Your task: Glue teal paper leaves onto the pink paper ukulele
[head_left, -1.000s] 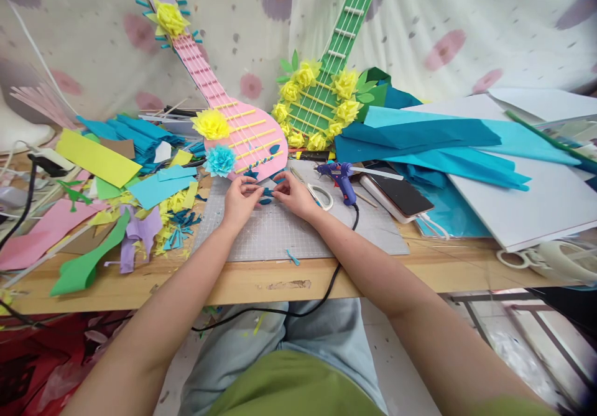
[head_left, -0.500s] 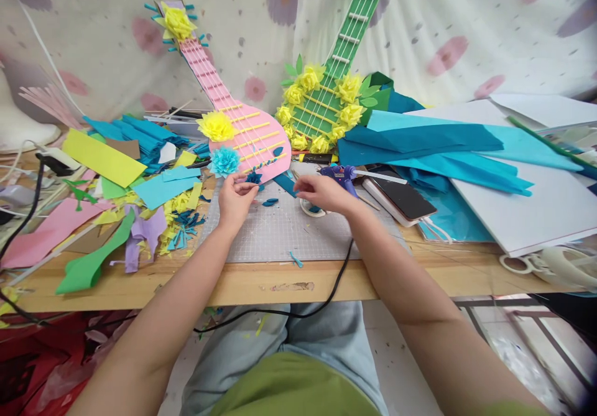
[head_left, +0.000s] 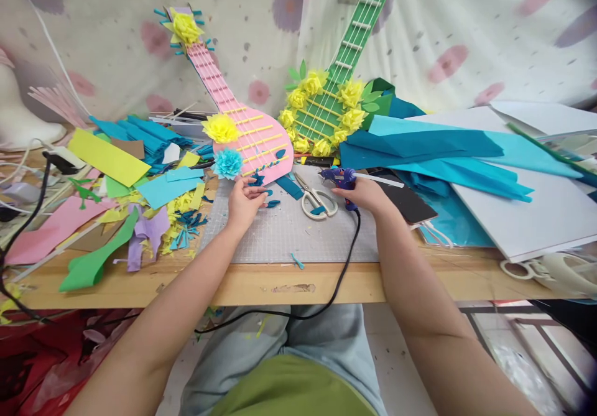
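My left hand (head_left: 246,206) is closed in a pinch at the lower edge of the pink paper instrument (head_left: 268,124), with a small dark blue paper leaf (head_left: 268,192) at its fingertips. Another blue leaf (head_left: 273,204) lies on the grey cutting mat (head_left: 275,235) just beside that hand. Yellow and light blue paper flowers (head_left: 228,165) decorate the pink body. My right hand (head_left: 367,194) has its fingers round the handle of a purple glue gun (head_left: 343,178), partly hiding it. Scissors (head_left: 318,203) with pale handles lie between my hands.
A green paper instrument (head_left: 321,108) with yellow flowers leans at the back. Coloured paper scraps (head_left: 114,158) crowd the left side. Blue paper sheets (head_left: 429,145), white boards (head_left: 536,211) and a phone (head_left: 415,198) lie right. The glue gun's black cord (head_left: 342,276) hangs over the table edge.
My right hand has moved right, from above the scissors to the glue gun, uncovering the scissors. My left hand stays by the pink instrument with the paper leaf; the view has shifted slightly.
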{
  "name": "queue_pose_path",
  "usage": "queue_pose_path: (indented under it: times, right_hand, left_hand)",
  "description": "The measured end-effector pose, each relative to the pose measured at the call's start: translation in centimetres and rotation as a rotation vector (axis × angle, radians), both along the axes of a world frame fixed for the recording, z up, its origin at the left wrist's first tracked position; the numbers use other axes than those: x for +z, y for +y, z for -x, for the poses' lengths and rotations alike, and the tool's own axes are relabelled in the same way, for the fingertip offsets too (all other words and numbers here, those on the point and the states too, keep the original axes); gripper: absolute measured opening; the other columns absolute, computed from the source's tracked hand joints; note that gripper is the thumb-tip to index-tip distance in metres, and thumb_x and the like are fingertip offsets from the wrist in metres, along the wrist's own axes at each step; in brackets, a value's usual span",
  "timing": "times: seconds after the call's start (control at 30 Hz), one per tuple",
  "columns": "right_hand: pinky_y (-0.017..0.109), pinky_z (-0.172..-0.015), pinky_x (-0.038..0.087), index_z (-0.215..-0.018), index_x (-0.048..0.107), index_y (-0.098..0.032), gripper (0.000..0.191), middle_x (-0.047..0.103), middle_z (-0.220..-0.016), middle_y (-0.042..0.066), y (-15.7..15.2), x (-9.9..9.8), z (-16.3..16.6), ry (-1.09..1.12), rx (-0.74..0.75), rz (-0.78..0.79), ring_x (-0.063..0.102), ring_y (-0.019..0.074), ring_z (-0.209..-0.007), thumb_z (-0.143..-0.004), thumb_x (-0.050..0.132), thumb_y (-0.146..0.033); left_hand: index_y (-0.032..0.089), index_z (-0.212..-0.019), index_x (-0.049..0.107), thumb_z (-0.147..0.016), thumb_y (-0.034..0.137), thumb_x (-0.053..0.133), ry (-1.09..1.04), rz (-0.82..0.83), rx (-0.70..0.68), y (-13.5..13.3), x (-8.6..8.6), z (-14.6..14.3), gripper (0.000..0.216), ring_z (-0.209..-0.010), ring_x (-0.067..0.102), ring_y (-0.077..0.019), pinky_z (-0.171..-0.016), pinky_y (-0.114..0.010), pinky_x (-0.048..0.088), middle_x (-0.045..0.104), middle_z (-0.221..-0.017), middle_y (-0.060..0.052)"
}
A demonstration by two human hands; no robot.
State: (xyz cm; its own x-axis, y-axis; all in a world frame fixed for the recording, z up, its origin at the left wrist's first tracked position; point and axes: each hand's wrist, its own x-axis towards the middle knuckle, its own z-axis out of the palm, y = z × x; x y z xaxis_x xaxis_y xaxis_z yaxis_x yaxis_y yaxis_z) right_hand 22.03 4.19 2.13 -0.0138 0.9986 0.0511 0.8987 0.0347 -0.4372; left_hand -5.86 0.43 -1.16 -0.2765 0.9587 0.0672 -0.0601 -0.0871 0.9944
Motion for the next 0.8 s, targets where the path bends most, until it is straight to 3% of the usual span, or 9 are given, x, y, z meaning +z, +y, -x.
queue_pose_path:
  times: [0.1, 0.2, 0.37, 0.53, 0.8]
  right_hand:
    - [0.042, -0.071, 0.048, -0.072, 0.062, -0.018, 0.031, 0.065, -0.071, 0.013, 0.3, -0.8, 1.0, 0.071, -0.094, -0.035, 0.064, 0.0309, -0.081, -0.07, 0.067, -0.049]
    - [0.038, -0.065, 0.05, -0.075, 0.062, -0.017, 0.033, 0.066, -0.072, 0.011, 0.4, -1.2, 1.1, 0.306, -0.142, -0.042, 0.064, 0.0254, -0.071, -0.07, 0.065, -0.05]
    - [0.028, -0.057, 0.05, -0.086, 0.061, -0.017, 0.044, 0.068, -0.083, 0.008, -0.3, -1.2, 2.3, 0.889, 0.025, -0.116, 0.062, 0.0156, -0.066, -0.066, 0.064, -0.056]
    - [0.028, -0.055, 0.048, -0.079, 0.065, -0.016, 0.042, 0.067, -0.069, 0.005, -2.0, -1.5, 4.7, 0.747, 0.202, -0.002, 0.059, 0.015, -0.058, -0.066, 0.065, -0.057]
    - [0.034, -0.073, 0.05, -0.098, 0.069, -0.021, 0.038, 0.07, -0.081, 0.003, -2.3, -2.4, 6.1, 0.465, 0.326, -0.075, 0.064, 0.0211, -0.078, -0.073, 0.066, -0.049]
  left_hand:
    - [0.019, -0.091, 0.046, -0.056, 0.018, 0.071, 0.036, 0.016, 0.007, 0.0, -0.2, 0.1, 0.044, -0.065, 0.066, -0.0166, -0.045, -0.023, 0.052, 0.066, -0.071, 0.001]
    - [0.02, -0.089, 0.043, -0.056, 0.02, 0.072, 0.041, 0.029, 0.006, 0.0, -0.3, 0.1, 0.044, -0.064, 0.066, -0.0167, -0.044, -0.024, 0.052, 0.066, -0.071, 0.001]
    - [0.02, -0.089, 0.041, -0.056, 0.02, 0.071, 0.027, 0.033, 0.011, 0.1, -0.5, 0.1, 0.045, -0.065, 0.066, -0.0168, -0.046, -0.025, 0.053, 0.065, -0.07, 0.002]
    - [0.02, -0.089, 0.04, -0.055, 0.018, 0.071, 0.019, 0.036, 0.023, 0.2, -0.6, 0.1, 0.046, -0.063, 0.066, -0.016, -0.045, -0.024, 0.053, 0.064, -0.066, 0.004]
    - [0.021, -0.091, 0.04, -0.054, 0.019, 0.073, 0.022, 0.053, 0.033, 0.4, -0.7, 0.1, 0.05, -0.062, 0.066, -0.0157, -0.048, -0.027, 0.055, 0.065, -0.067, 0.004]
